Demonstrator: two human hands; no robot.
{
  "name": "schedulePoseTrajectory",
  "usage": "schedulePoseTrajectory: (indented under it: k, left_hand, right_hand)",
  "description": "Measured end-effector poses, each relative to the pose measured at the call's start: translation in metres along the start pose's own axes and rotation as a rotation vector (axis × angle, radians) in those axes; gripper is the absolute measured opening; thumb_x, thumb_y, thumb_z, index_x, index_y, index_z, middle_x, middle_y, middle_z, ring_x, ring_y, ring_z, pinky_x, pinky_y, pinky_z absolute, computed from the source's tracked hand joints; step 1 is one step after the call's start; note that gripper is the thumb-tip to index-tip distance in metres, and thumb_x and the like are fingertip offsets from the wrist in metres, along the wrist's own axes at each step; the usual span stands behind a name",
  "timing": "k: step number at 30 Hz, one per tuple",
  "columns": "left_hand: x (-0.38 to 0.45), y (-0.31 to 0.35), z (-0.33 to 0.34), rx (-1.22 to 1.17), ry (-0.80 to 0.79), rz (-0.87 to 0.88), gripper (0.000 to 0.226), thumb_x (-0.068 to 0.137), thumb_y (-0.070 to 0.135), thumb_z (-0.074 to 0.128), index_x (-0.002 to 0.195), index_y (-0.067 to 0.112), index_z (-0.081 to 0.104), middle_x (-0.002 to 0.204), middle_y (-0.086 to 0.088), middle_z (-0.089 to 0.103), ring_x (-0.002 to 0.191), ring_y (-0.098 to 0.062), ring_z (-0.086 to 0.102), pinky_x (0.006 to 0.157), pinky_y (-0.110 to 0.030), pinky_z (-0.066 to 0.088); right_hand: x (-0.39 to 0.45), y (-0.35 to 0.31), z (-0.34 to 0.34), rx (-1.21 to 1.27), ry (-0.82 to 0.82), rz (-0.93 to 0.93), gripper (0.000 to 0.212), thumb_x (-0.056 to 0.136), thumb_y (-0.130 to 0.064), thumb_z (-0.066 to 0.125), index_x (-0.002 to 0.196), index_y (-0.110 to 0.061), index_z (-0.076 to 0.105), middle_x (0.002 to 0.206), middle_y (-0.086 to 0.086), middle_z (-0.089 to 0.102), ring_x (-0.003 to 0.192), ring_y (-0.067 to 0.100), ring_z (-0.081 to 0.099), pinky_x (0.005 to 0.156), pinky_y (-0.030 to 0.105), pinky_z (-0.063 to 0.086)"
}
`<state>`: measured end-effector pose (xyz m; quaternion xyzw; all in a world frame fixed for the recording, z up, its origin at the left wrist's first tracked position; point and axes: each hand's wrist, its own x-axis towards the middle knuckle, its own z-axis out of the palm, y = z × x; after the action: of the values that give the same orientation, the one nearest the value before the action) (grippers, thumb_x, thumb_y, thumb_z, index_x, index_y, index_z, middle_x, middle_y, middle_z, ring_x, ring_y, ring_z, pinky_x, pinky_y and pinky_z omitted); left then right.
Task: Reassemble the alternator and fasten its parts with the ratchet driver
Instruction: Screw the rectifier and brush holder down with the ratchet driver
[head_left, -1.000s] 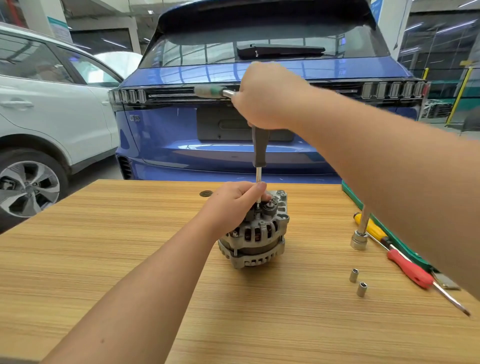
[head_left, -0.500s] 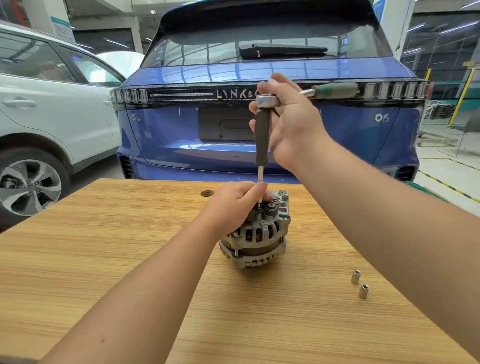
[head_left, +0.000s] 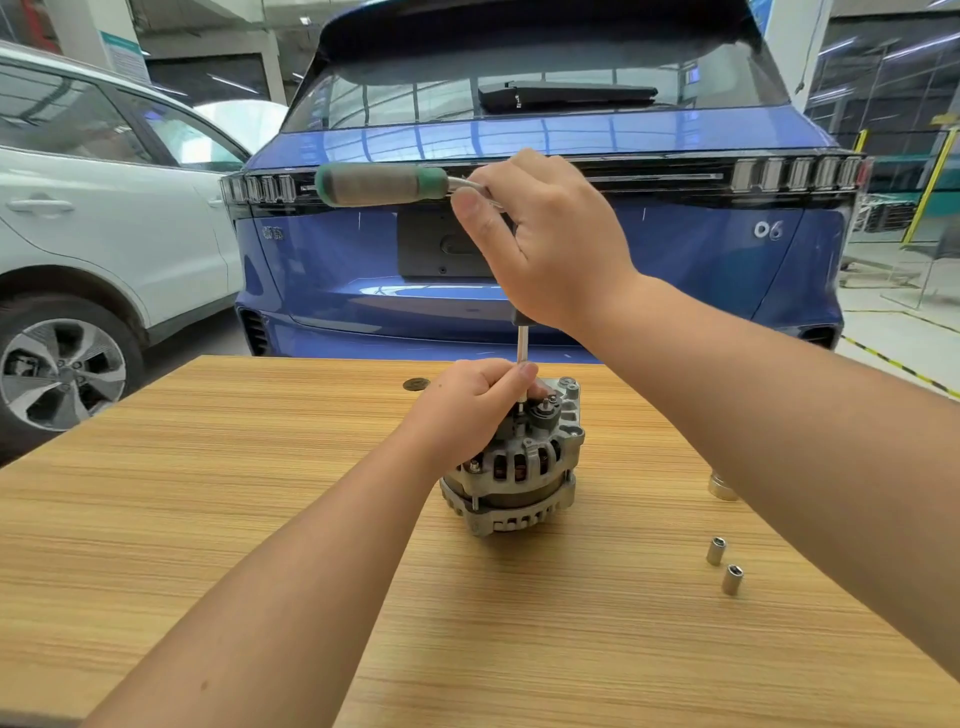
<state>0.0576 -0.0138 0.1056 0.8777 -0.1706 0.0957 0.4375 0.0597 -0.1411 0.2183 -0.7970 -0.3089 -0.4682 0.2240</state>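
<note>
- The alternator (head_left: 514, 467) stood upright on the wooden bench (head_left: 208, 519), near the middle of its width and toward the far edge.
- The left hand (head_left: 470, 408) rested on the alternator's upper left side, its fingers curled over the housing top and closed round the lower end of the thin metal shaft (head_left: 523, 353).
- The right hand (head_left: 545, 239) was held well above the alternator, its fingers clamped on the head end of the ratchet driver (head_left: 382, 184).
- The driver's green and grey handle pointed left, level with the tail lights of the blue car (head_left: 675, 249).
- The shaft ran straight down from under the right hand to the alternator's top face; its tip was hidden behind the left thumb.
- Two small sockets (head_left: 716, 551) stood upright on the bench to the right of the alternator, just beside each other, the second one (head_left: 732, 579) nearer.
- A larger socket (head_left: 722, 486) showed partly behind the right forearm, farther back.
- A dark round disc (head_left: 416, 384) sat in the bench surface, far left of the alternator.
- A white car (head_left: 104, 234) stood at the far left, beside the blue car.
</note>
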Motion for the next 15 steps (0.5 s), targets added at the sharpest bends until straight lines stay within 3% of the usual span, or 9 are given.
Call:
schedulePoseTrajectory:
  k: [6, 9, 11, 13, 15]
  left_hand:
    - [0.000, -0.002, 0.001, -0.016, -0.005, -0.007, 0.038, 0.104, 0.059, 0.041, 0.093, 0.047, 0.075, 0.104, 0.030, 0.071, 0.097, 0.020, 0.053, 0.077, -0.021, 0.038]
    - [-0.002, -0.001, 0.001, -0.031, -0.001, -0.038, 0.036, 0.102, 0.064, 0.042, 0.095, 0.050, 0.076, 0.103, 0.033, 0.070, 0.097, 0.015, 0.057, 0.077, -0.020, 0.039]
    - [-0.002, 0.000, 0.000, -0.026, -0.007, -0.043, 0.036, 0.101, 0.064, 0.042, 0.096, 0.051, 0.075, 0.102, 0.036, 0.069, 0.099, 0.015, 0.056, 0.078, -0.019, 0.039]
    - [-0.003, 0.000, 0.000, -0.025, -0.019, -0.038, 0.036, 0.102, 0.064, 0.041, 0.099, 0.051, 0.074, 0.101, 0.039, 0.067, 0.100, 0.019, 0.053, 0.078, -0.018, 0.037]
    - [-0.003, 0.000, -0.001, -0.034, -0.029, -0.037, 0.037, 0.102, 0.064, 0.040, 0.101, 0.049, 0.074, 0.107, 0.038, 0.068, 0.101, 0.021, 0.051, 0.079, -0.017, 0.036]
  right_hand:
    - [0.006, -0.007, -0.008, -0.109, -0.096, 0.030, 0.046, 0.105, -0.045, 0.037, 0.102, -0.013, 0.069, 0.093, 0.002, 0.060, 0.092, 0.025, 0.054, 0.072, 0.035, 0.037]
    - [0.021, -0.012, -0.015, -0.221, -0.229, 0.172, 0.043, 0.103, -0.046, 0.040, 0.072, -0.020, 0.054, 0.073, -0.003, 0.049, 0.071, 0.024, 0.047, 0.057, 0.033, 0.027]
    - [0.036, -0.017, -0.023, -0.217, -0.351, 0.305, 0.038, 0.100, -0.040, 0.044, 0.068, -0.020, 0.046, 0.067, -0.001, 0.046, 0.063, 0.023, 0.045, 0.052, 0.032, 0.029]
    - [0.048, -0.020, -0.031, -0.006, -0.433, 0.481, 0.025, 0.099, -0.028, 0.047, 0.079, -0.016, 0.055, 0.067, 0.000, 0.057, 0.064, 0.025, 0.058, 0.053, 0.032, 0.050]
    - [0.051, -0.023, -0.037, 0.409, -0.449, 0.779, 0.018, 0.099, -0.019, 0.048, 0.090, -0.008, 0.060, 0.057, 0.002, 0.063, 0.055, 0.023, 0.065, 0.056, 0.032, 0.062]
